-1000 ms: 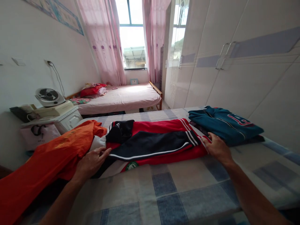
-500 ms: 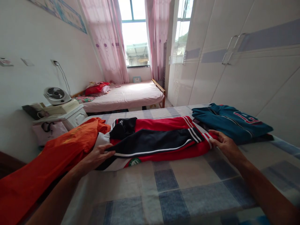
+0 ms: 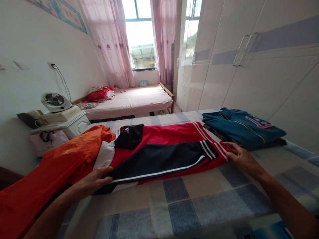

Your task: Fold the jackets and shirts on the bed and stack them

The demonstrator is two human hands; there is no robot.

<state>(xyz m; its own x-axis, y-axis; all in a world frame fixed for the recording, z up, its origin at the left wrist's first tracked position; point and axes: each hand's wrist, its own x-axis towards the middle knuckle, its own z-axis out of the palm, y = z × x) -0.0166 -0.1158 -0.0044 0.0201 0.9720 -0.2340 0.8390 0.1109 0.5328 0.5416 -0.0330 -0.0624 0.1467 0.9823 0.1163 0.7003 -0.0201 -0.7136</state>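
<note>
A red, black and white jacket (image 3: 171,132) lies spread across the checked bed sheet (image 3: 179,191), one black sleeve (image 3: 164,157) with a white stripe laid along its near side. My left hand (image 3: 101,177) pinches the jacket by the shoulder end of that sleeve. At the striped red hem on the right, my right hand (image 3: 240,157) grips the edge between thumb and fingers. The other black sleeve (image 3: 131,136) is bunched at the jacket's far left. Orange clothing (image 3: 69,159) lies beside my left forearm. A folded teal jacket (image 3: 244,127) sits just beyond my right hand.
A white cabinet (image 3: 72,127) carrying a small fan (image 3: 55,101) stands at the left. A second bed (image 3: 134,103) is under the window. White wardrobes (image 3: 224,83) line the right side. Something blue (image 3: 271,230) shows at the bottom right edge.
My left hand has moved toward me and leftward, drawing the sleeve's shoulder end nearer. The round green badge is now covered. My right hand keeps hold of the hem, slightly farther right.
</note>
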